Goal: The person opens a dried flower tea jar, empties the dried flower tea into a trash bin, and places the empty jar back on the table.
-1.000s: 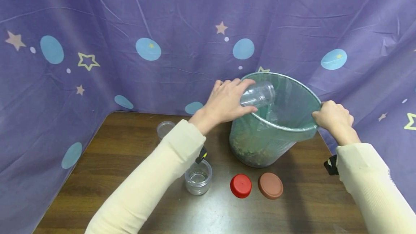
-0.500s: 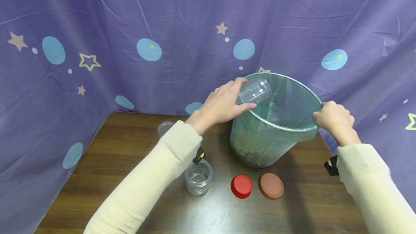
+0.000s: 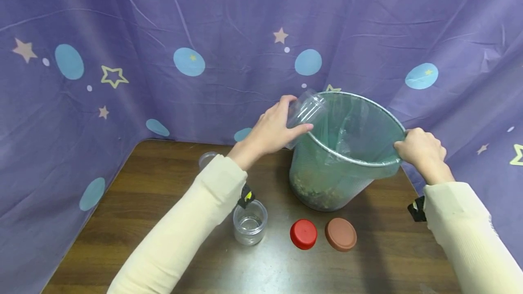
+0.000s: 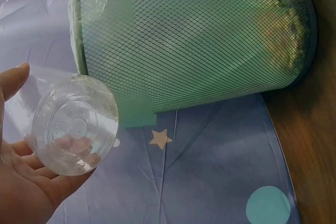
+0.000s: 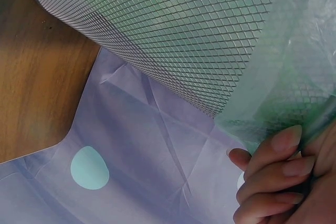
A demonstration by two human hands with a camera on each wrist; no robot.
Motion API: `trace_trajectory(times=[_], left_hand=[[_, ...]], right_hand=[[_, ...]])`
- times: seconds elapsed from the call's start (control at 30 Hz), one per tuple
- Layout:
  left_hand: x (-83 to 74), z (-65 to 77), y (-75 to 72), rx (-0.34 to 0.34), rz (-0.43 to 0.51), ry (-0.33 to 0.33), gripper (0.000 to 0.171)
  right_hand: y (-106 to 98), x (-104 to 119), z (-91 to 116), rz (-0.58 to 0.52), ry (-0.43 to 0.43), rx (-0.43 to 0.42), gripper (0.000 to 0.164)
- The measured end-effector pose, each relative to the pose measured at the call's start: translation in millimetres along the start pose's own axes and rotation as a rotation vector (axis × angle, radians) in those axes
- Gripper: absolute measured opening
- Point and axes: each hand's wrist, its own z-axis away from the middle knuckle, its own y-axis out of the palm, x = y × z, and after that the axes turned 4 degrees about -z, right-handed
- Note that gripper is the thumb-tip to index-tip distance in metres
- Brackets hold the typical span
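Observation:
A clear plastic jar (image 3: 307, 109) is gripped in my left hand (image 3: 269, 128), tilted at the left rim of a mesh wastebasket (image 3: 314, 167). In the left wrist view the jar's round base (image 4: 76, 124) faces the camera, with small specks on it. The left thumb and fingers wrap around its sides. My right hand (image 3: 422, 151) holds the basket's right rim, fingers curled over the edge and its green bag liner (image 5: 294, 77). The basket leans on the table, with brownish-green scraps (image 3: 318, 192) at the bottom, seen through the mesh.
On the wooden table (image 3: 163, 194) stand an uncapped clear jar (image 3: 250, 228), a red lid (image 3: 303, 234) and a brownish-pink lid (image 3: 341, 234). Another clear container (image 3: 206, 159) is partly hidden behind the left sleeve. A purple patterned curtain (image 3: 229, 22) hangs behind.
My left hand has drawn the jar left, out of the basket's mouth to its rim, and tipped the jar's mouth more upward. The right hand stays on the rim.

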Motion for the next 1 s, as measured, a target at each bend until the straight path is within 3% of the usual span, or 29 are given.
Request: trace_trajectory(times=[0.4, 0.7, 1.0], left_hand=[[14.1, 3.0, 1.2, -0.051, 0.062, -0.052, 0.077], [18.7, 2.1, -0.2, -0.067, 0.069, -0.069, 0.080], [34.2, 4.3, 3.1, -0.061, 0.060, -0.111, 0.079]], right_hand=[[0.6, -0.1, -0.3, 0.003, -0.001, -0.003, 0.032], [0.2, -0.4, -0.6, 0.004, -0.005, -0.005, 0.033], [0.0, -0.3, 0.1, 0.003, -0.007, -0.007, 0.031]])
